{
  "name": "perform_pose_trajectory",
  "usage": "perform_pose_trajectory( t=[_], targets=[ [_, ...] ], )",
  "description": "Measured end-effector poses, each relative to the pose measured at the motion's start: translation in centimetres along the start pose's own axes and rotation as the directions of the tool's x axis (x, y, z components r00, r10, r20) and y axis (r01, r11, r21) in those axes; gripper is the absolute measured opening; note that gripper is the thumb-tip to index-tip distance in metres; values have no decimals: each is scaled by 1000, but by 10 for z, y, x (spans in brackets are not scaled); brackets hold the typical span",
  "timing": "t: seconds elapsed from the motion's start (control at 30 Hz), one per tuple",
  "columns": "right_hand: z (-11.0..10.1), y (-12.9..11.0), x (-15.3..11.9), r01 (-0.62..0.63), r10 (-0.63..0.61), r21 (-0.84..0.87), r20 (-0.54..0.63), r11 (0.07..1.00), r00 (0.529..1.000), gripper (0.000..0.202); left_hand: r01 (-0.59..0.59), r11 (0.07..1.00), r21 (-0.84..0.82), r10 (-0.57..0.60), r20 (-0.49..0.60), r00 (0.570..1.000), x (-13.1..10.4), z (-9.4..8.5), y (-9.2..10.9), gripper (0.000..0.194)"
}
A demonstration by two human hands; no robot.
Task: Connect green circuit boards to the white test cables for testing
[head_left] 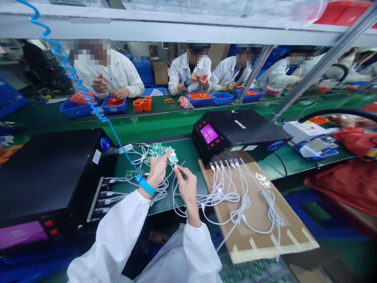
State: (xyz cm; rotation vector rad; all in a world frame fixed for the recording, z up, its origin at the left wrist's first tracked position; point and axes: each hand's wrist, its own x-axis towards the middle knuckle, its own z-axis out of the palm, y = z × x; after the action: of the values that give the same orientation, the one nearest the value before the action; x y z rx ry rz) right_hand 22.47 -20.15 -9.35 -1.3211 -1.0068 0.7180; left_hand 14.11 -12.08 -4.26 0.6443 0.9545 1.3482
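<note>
My left hand (158,169), with a blue wrist strap (145,184) on a coiled cord, is closed on a small green circuit board (172,157). Just right of it, my right hand (186,181) pinches a white cable's plug at the lower edge of that board. Whether the plug is in the board's socket is too small to tell. More green boards (157,149) lie behind my left hand, among white cables (160,192). One further board (126,148) sits beside the left black box.
Black boxes with pink screens stand left (53,169) and right (241,131). White cables run from the right one over a cardboard sheet (259,212). Across the green line, people in white coats handle orange parts near blue bins (200,102). A metal post (324,59) slants at right.
</note>
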Motion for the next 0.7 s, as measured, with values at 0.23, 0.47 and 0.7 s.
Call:
perform_pose_trajectory(
  t=[0.23, 0.47, 0.7],
  targets=[
    [1, 1, 0, 1, -1, -1, 4, 1000, 1000, 42, -33, 999, 38, 34, -21, 999, 3, 0, 0, 29],
    [2, 3, 2, -13, 12, 18, 6, 1000, 1000, 41, -56, 992, 112, 57, 1, 998, 5, -6, -6, 33],
    [8, 8, 6, -177, 186, 158, -40, 971, 982, 46, -118, 979, 166, 111, 48, 993, 8, -9, -12, 37]
  ],
)
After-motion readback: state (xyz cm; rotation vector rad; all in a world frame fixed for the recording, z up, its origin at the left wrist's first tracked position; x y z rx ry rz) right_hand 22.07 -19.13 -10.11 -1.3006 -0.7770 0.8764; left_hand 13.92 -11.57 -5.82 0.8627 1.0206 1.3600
